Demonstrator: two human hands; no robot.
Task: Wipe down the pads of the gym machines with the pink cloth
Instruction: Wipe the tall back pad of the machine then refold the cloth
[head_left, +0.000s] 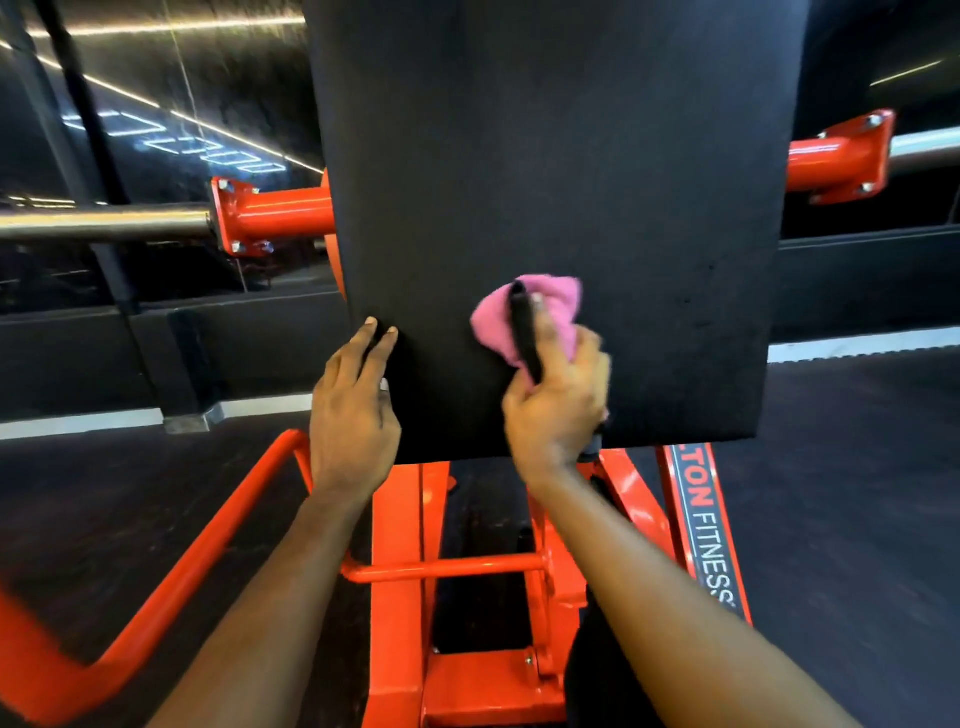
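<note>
Nearest, two bare forearms, reaching up from the bottom edge toward the big black pad. Left hand flat against the pad's lower left edge, fingers straight, gripping nothing, merely steadying. Right hand curled round the bunched pink cloth together with a slim black object, impossible to identify, pressing the cloth onto the lower middle of the pad. Looks like mid-wipe, with most of the surface above and to the right probably yet to cover. Brace firmly with the left palm to stop any rocking on the orange frame. Spread the cloth flatter under the fingers for wider contact; bunched like this, likely touches only a small patch. Work in overlapping strokes, top to bottom, edge to edge, not skipping the corners or the lower rim. Hold the black object clear of the padding to avoid scuffing, or set aside for a freer grip.
</note>
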